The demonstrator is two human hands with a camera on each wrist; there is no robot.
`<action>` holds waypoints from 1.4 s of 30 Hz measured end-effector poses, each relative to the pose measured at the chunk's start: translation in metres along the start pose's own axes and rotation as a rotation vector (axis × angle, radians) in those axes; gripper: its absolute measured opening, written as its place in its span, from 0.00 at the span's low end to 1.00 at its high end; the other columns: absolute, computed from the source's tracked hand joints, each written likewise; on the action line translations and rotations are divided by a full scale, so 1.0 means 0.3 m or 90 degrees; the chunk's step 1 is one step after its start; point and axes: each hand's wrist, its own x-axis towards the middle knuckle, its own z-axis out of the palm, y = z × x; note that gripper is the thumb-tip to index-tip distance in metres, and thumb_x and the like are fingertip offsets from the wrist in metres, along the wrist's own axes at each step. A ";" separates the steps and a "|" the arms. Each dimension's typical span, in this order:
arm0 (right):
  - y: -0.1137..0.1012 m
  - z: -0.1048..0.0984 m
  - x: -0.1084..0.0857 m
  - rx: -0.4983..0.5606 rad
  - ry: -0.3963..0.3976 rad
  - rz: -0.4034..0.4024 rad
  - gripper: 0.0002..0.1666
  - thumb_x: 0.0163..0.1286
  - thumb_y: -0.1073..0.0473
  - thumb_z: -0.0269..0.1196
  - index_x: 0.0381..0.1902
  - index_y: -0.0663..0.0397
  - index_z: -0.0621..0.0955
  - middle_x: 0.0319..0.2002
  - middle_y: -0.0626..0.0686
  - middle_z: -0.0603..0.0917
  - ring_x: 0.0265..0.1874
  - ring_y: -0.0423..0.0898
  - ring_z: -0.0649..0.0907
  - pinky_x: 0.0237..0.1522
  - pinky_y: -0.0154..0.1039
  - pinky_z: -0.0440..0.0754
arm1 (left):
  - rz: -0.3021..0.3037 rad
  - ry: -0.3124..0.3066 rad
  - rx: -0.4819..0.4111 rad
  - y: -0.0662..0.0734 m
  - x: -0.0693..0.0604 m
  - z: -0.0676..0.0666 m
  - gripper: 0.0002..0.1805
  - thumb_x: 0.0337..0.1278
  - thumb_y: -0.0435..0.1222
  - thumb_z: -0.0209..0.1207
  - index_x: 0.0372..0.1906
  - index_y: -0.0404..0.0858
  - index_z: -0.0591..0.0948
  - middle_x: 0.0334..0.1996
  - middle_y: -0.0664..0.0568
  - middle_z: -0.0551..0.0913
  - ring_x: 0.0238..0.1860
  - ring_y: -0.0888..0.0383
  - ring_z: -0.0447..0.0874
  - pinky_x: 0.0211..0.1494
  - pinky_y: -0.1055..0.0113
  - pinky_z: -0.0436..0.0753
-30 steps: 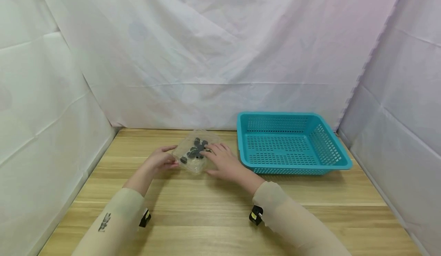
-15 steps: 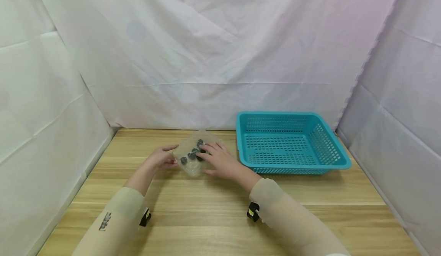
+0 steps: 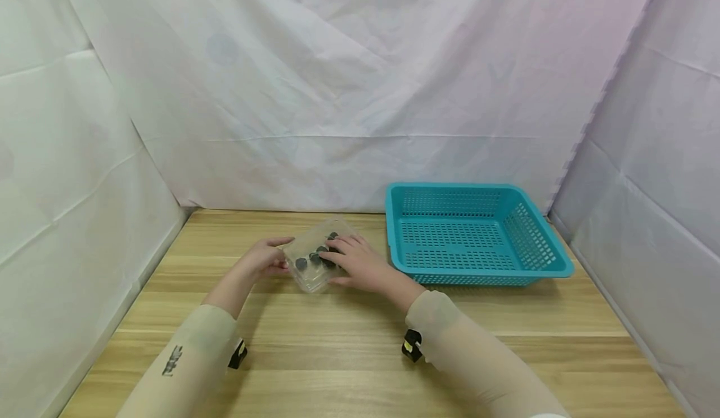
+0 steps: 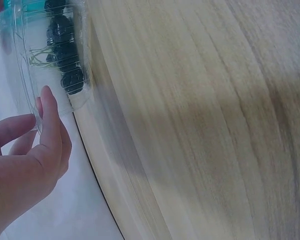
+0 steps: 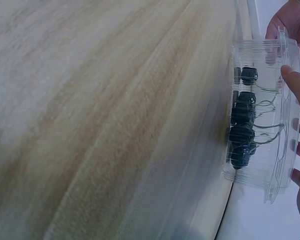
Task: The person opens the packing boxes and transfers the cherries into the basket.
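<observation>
A clear plastic clamshell box [image 3: 310, 282] is near the back of the table, with its lid on. In the right wrist view, several dark round fruit-like pieces [image 5: 243, 107] with thin green stems lie along its bottom; their exact kind cannot be told. My left hand [image 3: 262, 260] pinches the box's left rim between thumb and fingers, as the left wrist view also shows. Spread across the lid on the other side, my right hand [image 3: 362, 265] touches it with straight fingers [image 5: 297, 85] and covers part of the contents.
A turquoise perforated basket [image 3: 458, 273] stands just right of my right hand, with nothing inside. Wood-grain table [image 3: 315, 355] extends in front of the box. White cloth [image 3: 315, 93] hangs behind and at both sides.
The clamshell box has turned slightly and its near corner has come a little toward me. The right hand has shifted slightly left with it; the left keeps its hold. The basket stays put.
</observation>
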 end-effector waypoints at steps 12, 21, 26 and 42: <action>-0.001 0.013 0.003 0.005 0.000 0.024 0.37 0.66 0.34 0.61 0.69 0.40 0.72 0.68 0.50 0.69 0.68 0.50 0.65 0.70 0.56 0.59 | 0.005 0.084 -0.047 -0.010 -0.014 0.026 0.36 0.63 0.21 0.45 0.75 0.28 0.49 0.56 0.27 0.66 0.29 0.56 0.79 0.41 0.61 0.87; -0.010 0.013 0.008 -0.003 -0.004 0.047 0.36 0.66 0.32 0.59 0.68 0.37 0.72 0.68 0.48 0.69 0.68 0.50 0.66 0.71 0.55 0.59 | -0.018 0.110 -0.092 -0.029 -0.051 0.043 0.36 0.67 0.25 0.49 0.74 0.27 0.47 0.56 0.31 0.66 0.32 0.56 0.81 0.44 0.64 0.87; -0.018 0.016 0.010 -0.012 0.004 0.066 0.35 0.66 0.31 0.58 0.67 0.36 0.74 0.67 0.48 0.70 0.66 0.49 0.67 0.70 0.55 0.60 | -0.028 0.112 -0.136 -0.044 -0.059 0.062 0.34 0.68 0.26 0.50 0.73 0.27 0.50 0.42 0.39 0.74 0.27 0.57 0.81 0.37 0.65 0.87; -0.055 0.048 0.034 -0.032 0.032 0.171 0.36 0.65 0.29 0.58 0.66 0.35 0.74 0.64 0.47 0.72 0.64 0.47 0.69 0.68 0.55 0.63 | -0.034 0.104 -0.151 -0.061 -0.080 0.115 0.30 0.70 0.29 0.47 0.71 0.24 0.54 0.46 0.38 0.70 0.29 0.56 0.81 0.45 0.61 0.87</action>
